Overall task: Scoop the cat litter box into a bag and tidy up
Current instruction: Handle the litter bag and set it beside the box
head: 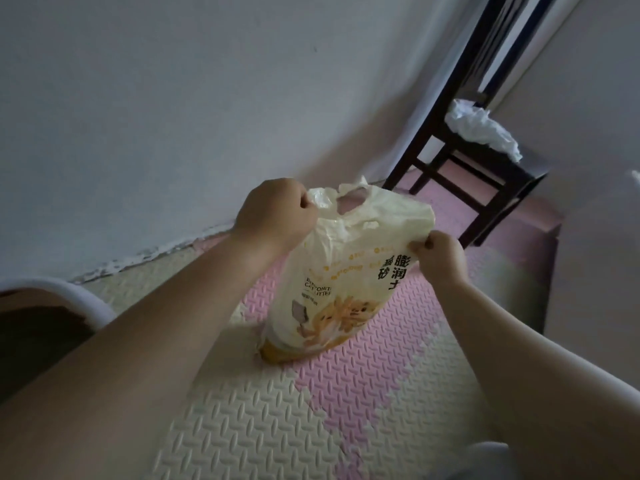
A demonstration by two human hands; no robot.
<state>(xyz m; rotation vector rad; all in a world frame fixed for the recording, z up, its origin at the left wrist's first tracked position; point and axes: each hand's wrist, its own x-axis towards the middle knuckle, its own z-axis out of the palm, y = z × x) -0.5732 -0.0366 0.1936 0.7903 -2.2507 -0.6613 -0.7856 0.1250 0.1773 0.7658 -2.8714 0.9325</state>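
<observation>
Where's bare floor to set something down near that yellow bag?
The foam mat lies bare on the near side of the litter bag, between the two forearms, and on the pink strip between the bag and the dark chair. It is crowded at the chair seat, taken by a crumpled white bag, and at left, where a white rim borders the arm.

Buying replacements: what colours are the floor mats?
Pink and cream floor mats, textured; head view.

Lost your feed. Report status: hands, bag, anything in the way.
Left hand grips top corner of litter bag; right hand pinches its top edge. Bag upright on foam mat. Dark chair beyond, apart from bag.
</observation>
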